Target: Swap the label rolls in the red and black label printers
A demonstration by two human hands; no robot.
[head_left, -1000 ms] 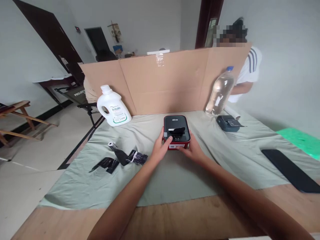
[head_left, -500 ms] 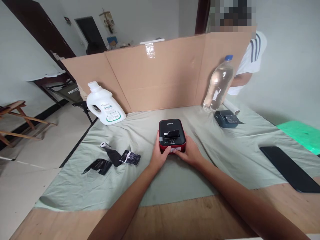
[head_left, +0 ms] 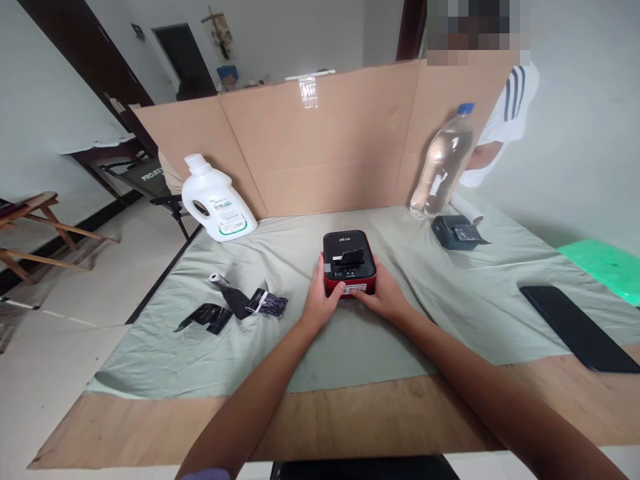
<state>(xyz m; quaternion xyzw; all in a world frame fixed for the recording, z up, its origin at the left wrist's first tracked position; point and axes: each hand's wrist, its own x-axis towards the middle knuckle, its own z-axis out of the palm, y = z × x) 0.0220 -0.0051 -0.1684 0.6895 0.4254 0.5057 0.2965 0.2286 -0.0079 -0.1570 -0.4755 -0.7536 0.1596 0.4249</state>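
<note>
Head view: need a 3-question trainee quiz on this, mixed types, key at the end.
1. Fill in the blank: The white jug stands on the person's ____ side of the red-and-black device.
2. Multiple choice: Which thing do the left hand and right hand touch?
A) the flat black slab
B) the red-and-black device
C) the green item
3. True or false: The clear bottle has a blue cap.

Key:
1. left
2. B
3. True
</note>
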